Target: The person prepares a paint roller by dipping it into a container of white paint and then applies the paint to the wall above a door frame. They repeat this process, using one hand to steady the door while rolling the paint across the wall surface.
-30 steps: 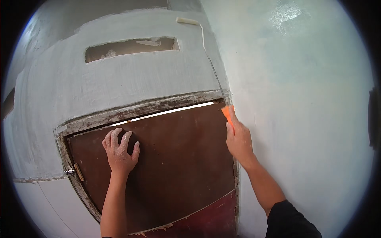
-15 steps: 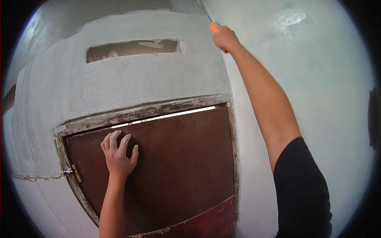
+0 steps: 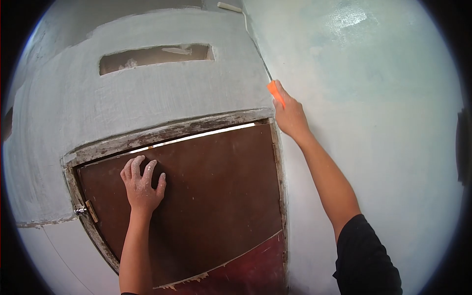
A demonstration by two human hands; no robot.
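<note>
My right hand is wrapped round the orange handle of a paint roller. From it a thin metal rod runs up along the wall corner to a small white roller head at the top, on the grey wall. My left hand rests against the upper part of a brown door, its dusty fingers spread and slightly bent, holding nothing. The fingertips are just below the door's top edge.
A worn wooden frame surrounds the door, with a metal latch at left. Above it, the grey wall has a long recessed slot. A pale, partly glossy wall stands at right.
My right hand has come down along the corner with the handle, and the white roller head now shows at the top. My left hand stays on the door; the view has shifted slightly.
</note>
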